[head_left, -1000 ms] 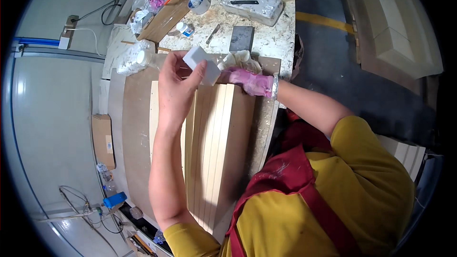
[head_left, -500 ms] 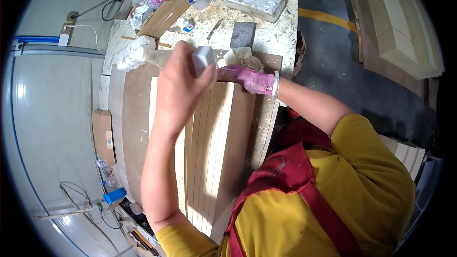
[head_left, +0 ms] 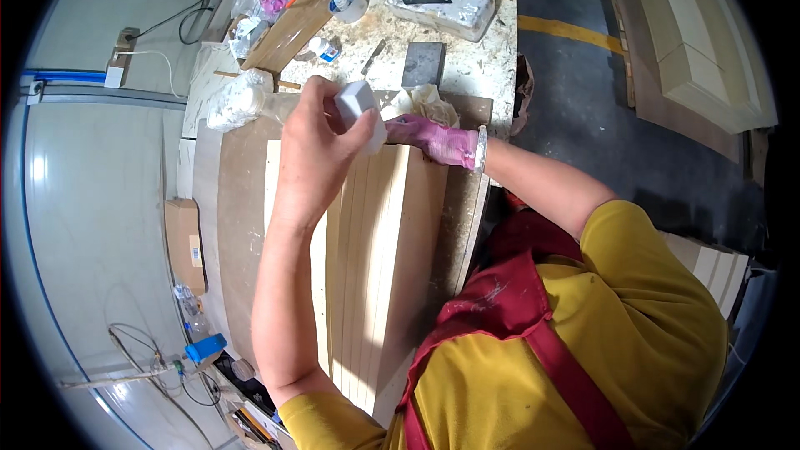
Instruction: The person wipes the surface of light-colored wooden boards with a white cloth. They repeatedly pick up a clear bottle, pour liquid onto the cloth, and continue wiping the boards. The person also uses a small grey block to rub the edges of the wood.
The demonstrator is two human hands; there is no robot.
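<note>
My bare left hand (head_left: 321,129) grips a white rectangular block (head_left: 360,112) between thumb and fingers. The block is tilted at the far end of a stack of pale boards (head_left: 362,258), standing lengthwise side by side. My right hand (head_left: 437,140), in a pink glove, lies against the far right end of the boards. Its fingers point left toward the block, and their tips are partly hidden behind it. Just beyond the glove is a crumpled cream-coloured cloth or wrapping (head_left: 425,102).
Behind the boards, the dusty white tabletop (head_left: 483,58) holds a dark grey block (head_left: 423,64), a plastic-wrapped bundle (head_left: 442,7), a small white bottle (head_left: 325,49) and a wooden box (head_left: 287,25). A clear plastic bag (head_left: 237,100) lies at left. Stacked panels (head_left: 692,50) stand on the right.
My left hand and the white block have shifted slightly, and the block now reaches lower toward the board ends. My right hand stays in nearly the same place.
</note>
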